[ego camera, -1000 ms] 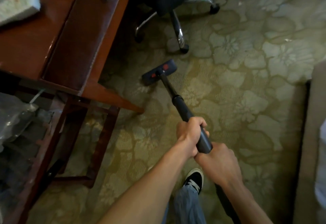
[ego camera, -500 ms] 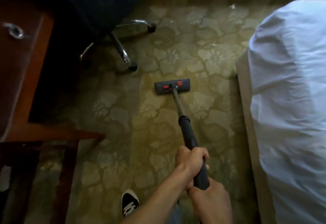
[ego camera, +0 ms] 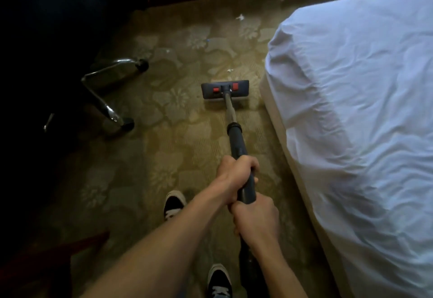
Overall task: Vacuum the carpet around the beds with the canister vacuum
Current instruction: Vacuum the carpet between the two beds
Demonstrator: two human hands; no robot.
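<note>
Head view: I have left grip and right grip clamped on wand; floor head lies straight ahead of left grip, wand running alongside bed.

The dark grey flat floor head with two red pedals, at the end of the black vacuum wand, has travelled over the green flower-patterned carpet. It has gone from beside the reddish-brown wooden surface and the chrome-legged chair base to just beside the white-sheeted bed. The bed has come into view on the right. The surface has slid to the lower left corner. White scraps now show ahead.
</note>
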